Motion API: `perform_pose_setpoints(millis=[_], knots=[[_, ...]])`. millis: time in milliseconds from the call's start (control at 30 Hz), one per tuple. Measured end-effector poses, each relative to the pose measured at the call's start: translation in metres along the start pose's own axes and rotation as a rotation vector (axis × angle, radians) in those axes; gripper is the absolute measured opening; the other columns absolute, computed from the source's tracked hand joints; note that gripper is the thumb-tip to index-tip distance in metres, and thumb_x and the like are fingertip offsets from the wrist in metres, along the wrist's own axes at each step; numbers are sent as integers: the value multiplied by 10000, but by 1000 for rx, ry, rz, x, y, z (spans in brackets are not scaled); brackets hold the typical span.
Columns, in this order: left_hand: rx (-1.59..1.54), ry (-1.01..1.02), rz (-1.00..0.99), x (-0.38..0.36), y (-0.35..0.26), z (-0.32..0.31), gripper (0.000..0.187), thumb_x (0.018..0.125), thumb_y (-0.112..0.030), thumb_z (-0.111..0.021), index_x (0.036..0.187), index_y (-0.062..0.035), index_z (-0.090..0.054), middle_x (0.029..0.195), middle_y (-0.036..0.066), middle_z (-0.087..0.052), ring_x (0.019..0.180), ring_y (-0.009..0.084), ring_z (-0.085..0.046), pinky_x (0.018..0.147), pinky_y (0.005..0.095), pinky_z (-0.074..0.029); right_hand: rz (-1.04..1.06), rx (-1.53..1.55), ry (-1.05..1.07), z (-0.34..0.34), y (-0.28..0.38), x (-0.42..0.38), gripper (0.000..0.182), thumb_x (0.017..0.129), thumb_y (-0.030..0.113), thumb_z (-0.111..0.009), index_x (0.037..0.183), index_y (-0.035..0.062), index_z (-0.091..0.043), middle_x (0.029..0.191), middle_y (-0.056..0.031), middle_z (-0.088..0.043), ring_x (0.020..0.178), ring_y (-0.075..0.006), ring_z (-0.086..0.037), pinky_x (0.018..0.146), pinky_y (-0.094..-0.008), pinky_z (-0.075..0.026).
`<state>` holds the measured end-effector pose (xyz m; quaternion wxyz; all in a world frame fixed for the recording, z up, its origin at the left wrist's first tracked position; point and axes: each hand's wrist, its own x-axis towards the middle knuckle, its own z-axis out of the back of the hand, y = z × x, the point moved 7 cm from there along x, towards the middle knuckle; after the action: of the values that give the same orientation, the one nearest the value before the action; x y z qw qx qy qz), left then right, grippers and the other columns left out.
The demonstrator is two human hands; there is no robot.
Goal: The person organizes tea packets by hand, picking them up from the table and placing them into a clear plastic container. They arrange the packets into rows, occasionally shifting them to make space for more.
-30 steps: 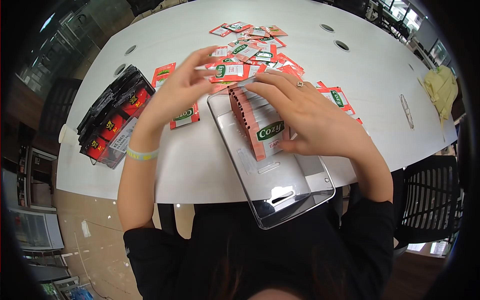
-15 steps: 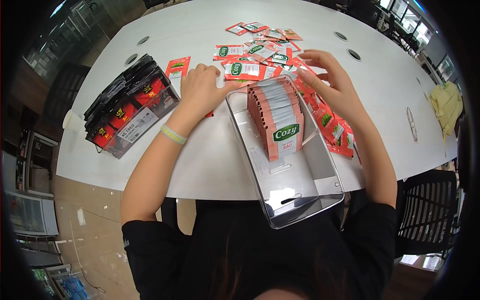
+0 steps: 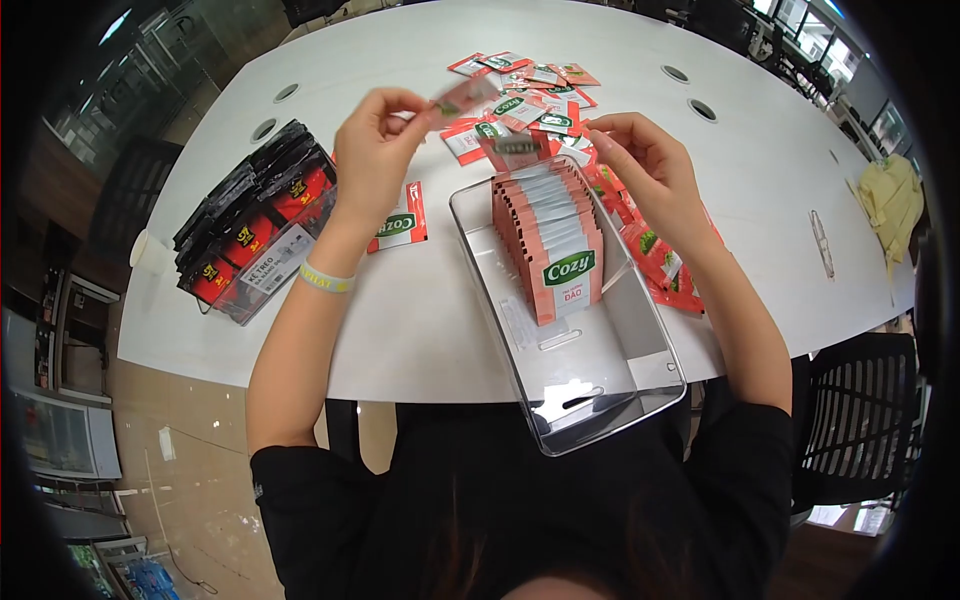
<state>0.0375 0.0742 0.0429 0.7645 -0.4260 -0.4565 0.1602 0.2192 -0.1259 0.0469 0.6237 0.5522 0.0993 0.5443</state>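
Observation:
My left hand (image 3: 385,150) is raised over the table, fingers pinched on a motion-blurred red and white tea sachet (image 3: 468,95). Opposite, my right hand (image 3: 645,170) has its thumb and fingertips drawn together at the edge of a second blurred tea sachet (image 3: 516,150), tilted above the far end of a clear plastic tray (image 3: 525,400). Inside that tray stands a row of Cozy tea sachets (image 3: 570,268), packed upright at the far half. A loose pile of similar sachets (image 3: 520,108) lies beyond the tray. More red sachets (image 3: 660,262) lie under my right forearm.
To the left stands a clear holder (image 3: 270,265) packed with black and red coffee packets (image 3: 245,235). A single Cozy sachet (image 3: 402,222) lies beside my left wrist. A yellow cloth (image 3: 890,200) and a thin clear object (image 3: 822,243) are at the right.
My left hand has risen off the table with a sachet pinched in it, uncovering another sachet beside the wrist. A sachet from the pile's near side is now tilted by my right fingertips.

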Motion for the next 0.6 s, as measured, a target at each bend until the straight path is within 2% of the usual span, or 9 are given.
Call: perform_pose_setpoints(millis=[33, 67, 133, 233, 267, 367, 467, 567, 600], knots=[[-110, -97, -78, -2, -17, 1, 104, 824, -28, -714, 915, -14, -666, 821, 55, -660, 662, 78, -593, 602, 208, -469, 1, 1, -4, 0, 2, 0, 225, 940, 203, -630, 1045, 7, -663, 822, -18, -644, 710, -76, -555, 689, -247, -475], [-109, -93, -80, -4, -25, 2, 104, 824, -28, -714, 915, -14, -666, 821, 55, -660, 662, 78, -593, 602, 208, -469, 8, 46, 9, -2, 5, -1, 235, 945, 202, -627, 1061, 1, -665, 818, -15, -653, 706, -70, -564, 689, -244, -479], [189, -145, -555, -21, -70, 2, 104, 805, 9, -718, 895, -38, -697, 816, 71, -660, 668, 113, -613, 609, 225, -493, 14, 91, 16, -5, 15, -3, 246, 950, 202, -624, 1076, -5, -666, 814, -11, -662, 701, -64, -574, 688, -241, -482], [383, -118, -942, -49, -106, -8, 257, 691, 74, -742, 908, -65, -730, 857, 74, -680, 677, 162, -629, 599, 260, -513, 18, 258, 65, -11, 29, -7, 288, 952, 206, -627, 1128, -21, -658, 843, -33, -681, 746, -70, -606, 682, -242, -492], [364, -117, -1065, -55, -110, -12, 264, 644, 39, -762, 887, -63, -739, 879, 55, -685, 696, 170, -625, 573, 263, -492, 0, 340, 80, -12, 29, -9, 295, 948, 197, -634, 1137, -27, -656, 849, -44, -687, 751, -79, -618, 679, -241, -496], [384, -16, -1249, -72, -121, -23, 188, 651, -86, -755, 839, -83, -756, 906, 33, -687, 723, 152, -609, 590, 263, -446, -66, 463, 208, -17, 41, -14, 258, 924, 160, -660, 1094, -33, -674, 852, -54, -691, 731, -98, -632, 676, -240, -508], [441, 42, -1270, -85, -128, -34, 272, 673, -112, -736, 944, -133, -756, 956, 20, -677, 734, 128, -592, 658, 264, -443, -83, 495, 202, -14, 43, -14, 200, 891, 127, -689, 1024, -23, -693, 860, -55, -695, 726, -107, -638, 685, -259, -529], [373, -52, -1335, -88, -136, -30, 325, 664, -94, -742, 980, -167, -747, 1033, 10, -646, 744, 124, -586, 651, 273, -439, -8, 582, 203, -4, 52, -12, 159, 887, 109, -684, 989, -12, -697, 879, -59, -702, 780, -121, -665, 715, -268, -546], [357, -80, -1295, -84, -132, -27, 322, 670, -77, -738, 976, -177, -743, 1058, 17, -625, 759, 126, -586, 639, 273, -439, 27, 604, 234, 1, 54, -11, 161, 890, 115, -681, 984, -14, -695, 890, -62, -705, 793, -122, -671, 718, -264, -549]])
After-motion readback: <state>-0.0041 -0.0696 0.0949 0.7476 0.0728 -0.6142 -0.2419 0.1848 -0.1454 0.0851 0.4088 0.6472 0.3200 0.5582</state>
